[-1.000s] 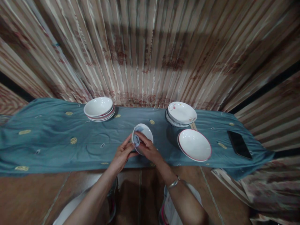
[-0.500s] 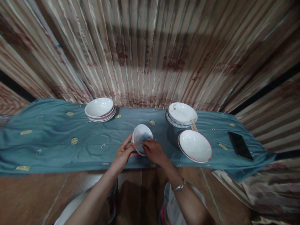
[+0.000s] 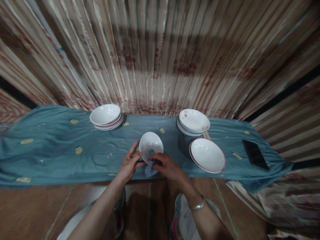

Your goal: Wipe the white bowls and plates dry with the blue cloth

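Observation:
A small white bowl (image 3: pixel 151 142) is tilted toward me above the near middle of the table. My left hand (image 3: pixel 129 165) grips it by its left rim, thumb on the near side and fingers behind. In my right hand (image 3: pixel 167 165) is a crumpled light-blue cloth (image 3: pixel 150 169), pinched against the bowl's near rim. Part of the cloth lies inside the bowl and the rest hangs over the edge. The right fingertips are partly hidden by the cloth.
A stack of white bowls (image 3: pixel 105 115) stands at the back left. Back right is a stack of plates (image 3: pixel 194 120) with floral marks. Nearer lie red-rimmed bowls (image 3: pixel 208 156), and a black phone (image 3: pixel 255 155) rests far right on the green tablecloth (image 3: pixel 57 150).
My right hand has drawn the cloth from the bowl's inside down to its near rim, where it now hangs over. My left hand keeps its grip, the bowl shifting slightly left.

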Demonstrator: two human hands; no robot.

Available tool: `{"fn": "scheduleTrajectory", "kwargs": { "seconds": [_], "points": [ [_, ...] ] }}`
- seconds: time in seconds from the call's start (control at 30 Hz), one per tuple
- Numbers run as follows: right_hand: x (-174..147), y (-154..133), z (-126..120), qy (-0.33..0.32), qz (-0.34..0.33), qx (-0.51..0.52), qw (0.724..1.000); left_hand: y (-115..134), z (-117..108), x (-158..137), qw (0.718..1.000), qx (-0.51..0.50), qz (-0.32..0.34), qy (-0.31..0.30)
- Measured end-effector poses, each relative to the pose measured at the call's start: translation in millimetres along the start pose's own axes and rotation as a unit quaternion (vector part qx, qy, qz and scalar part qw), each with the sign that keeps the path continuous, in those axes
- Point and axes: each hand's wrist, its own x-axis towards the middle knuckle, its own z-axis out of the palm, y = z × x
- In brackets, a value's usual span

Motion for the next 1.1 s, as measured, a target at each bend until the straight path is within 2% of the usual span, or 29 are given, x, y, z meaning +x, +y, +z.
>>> {"fn": "scheduleTrajectory", "kwargs": {
  "seconds": [0.13, 0.37, 0.57, 0.73, 0.9, 1.1],
  "points": [
    [-9.2, 14.4, -4.3, 0.037, 0.023, -0.083, 0.996, -0.9, -0.2, 2.9, 1.000, -0.006, 0.005, 0.002],
    [-7.8, 30.1, -9.6, 0.096, 0.028, -0.097, 0.990, -2.8, -1.5, 6.3, 1.000, -0.023, 0.002, 0.012],
    [5.4, 43.6, -15.1, 0.150, 0.054, -0.083, 0.984, -2.6, -1.7, 6.3, 1.000, -0.026, 0.006, 0.013],
    [30.2, 52.6, -11.1, 0.212, 0.055, -0.081, 0.972, -4.7, -2.7, 5.7, 1.000, -0.004, 0.016, 0.001],
    [60.0, 50.2, -6.9, 0.255, 0.039, -0.086, 0.962, -8.7, -4.1, 5.9, 1.000, 0.007, 0.013, -0.007],
    [77.6, 22.9, 6.9, 0.239, -0.007, -0.046, 0.970, -4.5, 1.2, 0.6, 1.000, 0.007, 0.007, -0.018]
  ]
}}
